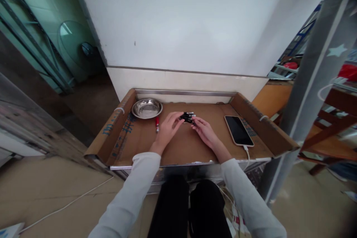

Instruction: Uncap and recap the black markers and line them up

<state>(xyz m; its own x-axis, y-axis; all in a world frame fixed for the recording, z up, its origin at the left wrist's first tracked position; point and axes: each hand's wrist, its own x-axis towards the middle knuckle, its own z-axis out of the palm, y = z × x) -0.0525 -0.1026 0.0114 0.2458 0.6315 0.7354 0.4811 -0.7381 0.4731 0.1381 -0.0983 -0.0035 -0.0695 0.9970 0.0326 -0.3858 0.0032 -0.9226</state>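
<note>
Bowl: a shiny metal bowl [147,108] sits far off to the left of the hands, at the back of the tray, near the wall.
Red pen: a small red pen [157,123] lies just left of the left hand, close to its thumb side. It is not touching the bowl.
Left hand: the left hand [166,129] lies low on the brown card, fingers stretched forward. Its fingertips touch the left end of the little black bundle.
Black bundle: a small bundle of black clips [187,117] sits between the two hands, right at the fingertips. It is too small to see each piece.
Right hand: the right hand [204,131] reaches in from the other side. Its fingers are closed on the right end of the bundle.
Grip: both hands pinch the same bundle, one from each side.
Phone: a black phone [239,130] lies flat to the right of the right hand, well apart from it, with a white cable [247,153] plugged in.
Tray: a cardboard tray [264,126] with raised sides holds all of these.
</note>
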